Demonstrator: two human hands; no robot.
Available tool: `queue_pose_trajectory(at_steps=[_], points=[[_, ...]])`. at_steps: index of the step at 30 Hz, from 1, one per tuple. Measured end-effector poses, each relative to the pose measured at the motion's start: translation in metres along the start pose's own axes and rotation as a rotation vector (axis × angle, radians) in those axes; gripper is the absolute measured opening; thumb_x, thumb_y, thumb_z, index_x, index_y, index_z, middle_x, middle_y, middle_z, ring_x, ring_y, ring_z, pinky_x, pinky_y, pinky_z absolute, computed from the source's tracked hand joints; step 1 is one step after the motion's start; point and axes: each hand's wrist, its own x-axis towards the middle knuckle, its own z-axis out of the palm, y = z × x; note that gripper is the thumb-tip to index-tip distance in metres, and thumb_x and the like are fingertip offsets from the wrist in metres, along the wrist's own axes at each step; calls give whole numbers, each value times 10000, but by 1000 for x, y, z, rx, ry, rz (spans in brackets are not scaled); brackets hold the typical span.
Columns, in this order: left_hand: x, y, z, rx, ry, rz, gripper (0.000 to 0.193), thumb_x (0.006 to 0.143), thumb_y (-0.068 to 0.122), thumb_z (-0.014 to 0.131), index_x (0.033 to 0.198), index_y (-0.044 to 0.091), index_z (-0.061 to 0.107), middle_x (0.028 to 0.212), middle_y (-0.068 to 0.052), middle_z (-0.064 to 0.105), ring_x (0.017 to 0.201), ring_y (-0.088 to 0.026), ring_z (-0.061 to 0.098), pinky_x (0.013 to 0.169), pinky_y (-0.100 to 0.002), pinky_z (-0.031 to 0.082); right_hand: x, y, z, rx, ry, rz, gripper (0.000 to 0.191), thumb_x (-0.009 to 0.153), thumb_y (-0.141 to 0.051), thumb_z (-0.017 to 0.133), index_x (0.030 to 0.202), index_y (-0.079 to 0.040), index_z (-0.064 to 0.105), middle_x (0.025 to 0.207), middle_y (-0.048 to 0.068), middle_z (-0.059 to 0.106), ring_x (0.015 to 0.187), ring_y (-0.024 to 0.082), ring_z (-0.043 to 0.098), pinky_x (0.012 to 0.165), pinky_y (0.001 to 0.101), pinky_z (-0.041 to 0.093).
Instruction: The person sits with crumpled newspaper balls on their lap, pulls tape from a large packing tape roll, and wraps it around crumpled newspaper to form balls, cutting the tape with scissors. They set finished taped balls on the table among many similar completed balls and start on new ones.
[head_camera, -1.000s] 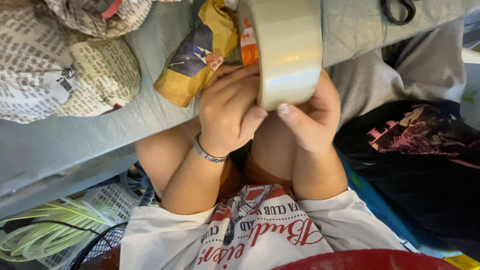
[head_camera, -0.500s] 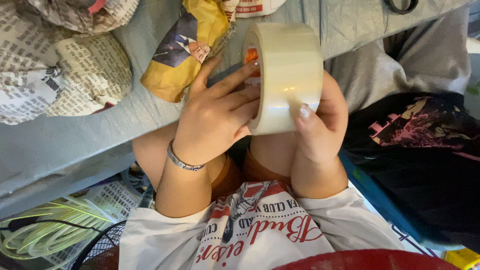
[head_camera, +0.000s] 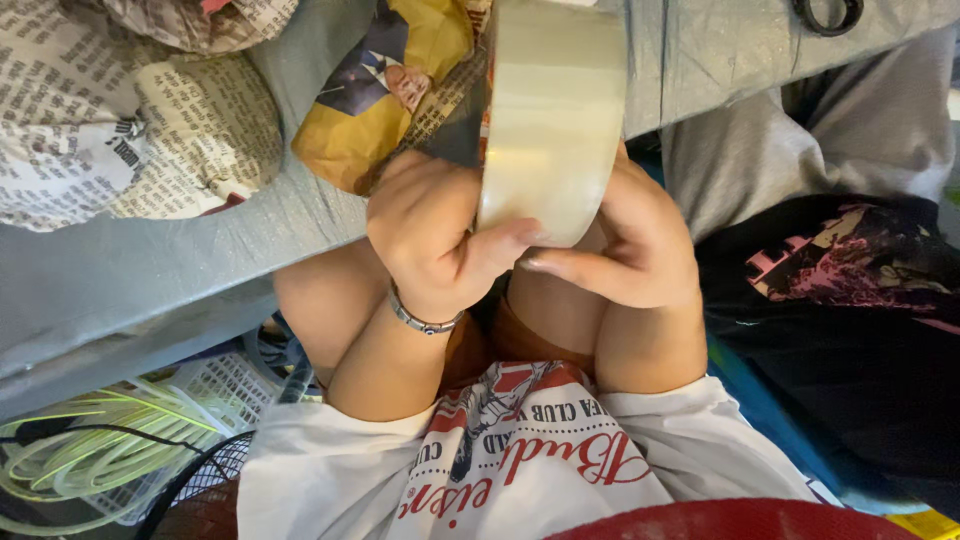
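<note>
Both my hands clamped on the clear packing-tape roll (head_camera: 552, 115), left hand (head_camera: 435, 235) and right hand (head_camera: 630, 245) thumbs meeting at its near rim, likely hunting the tape end; next needs a nail under it.

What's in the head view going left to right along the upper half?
Newspaper-wrapped bundle → yellow wrapped packet → left hand → roll of clear tape → right hand → grey cloth.

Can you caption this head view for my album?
Both hands, left and right, grip a tape roll beside a yellow packet.
</note>
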Motion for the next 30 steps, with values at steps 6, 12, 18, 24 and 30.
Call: queue_pose_trajectory(at_steps=[6, 12, 18, 24, 30], points=[[6, -8, -3, -98, -65, 83, 478, 912, 501, 781, 911, 35, 675, 835, -81, 683, 721, -274, 673, 699, -363, 463, -11, 11, 7, -115, -17, 38, 382, 997, -240, 721, 1295, -14, 645, 1374, 149, 676, 1228, 272, 684, 1048, 363, 532], [18, -3, -16, -88, -209, 180, 471, 900, 461, 780, 1053, 27, 676, 979, -106, 707, 901, -298, 699, 851, -391, 465, -38, 26, 17, 60, 259, 138, 385, 978, -297, 716, 1193, 19, 672, 1162, 87, 735, 993, 132, 713, 891, 278, 544], [22, 1, -12, -83, -329, 199, 390, 959, 327, 780, 1183, 30, 664, 1072, -94, 720, 977, -303, 694, 948, -393, 470, -34, 41, 42, 501, 712, 88, 420, 1103, -317, 665, 1331, 33, 619, 1232, 93, 673, 1091, 160, 602, 987, 301, 456], [13, 4, -1, -66, -144, 64, 339, 875, 288, 835, 1068, 43, 702, 938, -89, 722, 810, -282, 665, 824, -406, 480, -20, 30, 35, 538, 416, 85, 576, 1088, -435, 627, 1463, -50, 419, 1373, 117, 657, 1278, 240, 659, 1085, 376, 516], [-7, 20, -4, -565, 16, -415, 412, 965, 144, 762, 1322, -13, 631, 1110, -121, 757, 985, -189, 726, 920, -316, 568, -17, 22, 14, 88, 32, 137, 491, 1005, -205, 761, 1391, -6, 533, 1239, 89, 710, 1126, 203, 719, 999, 338, 563]])
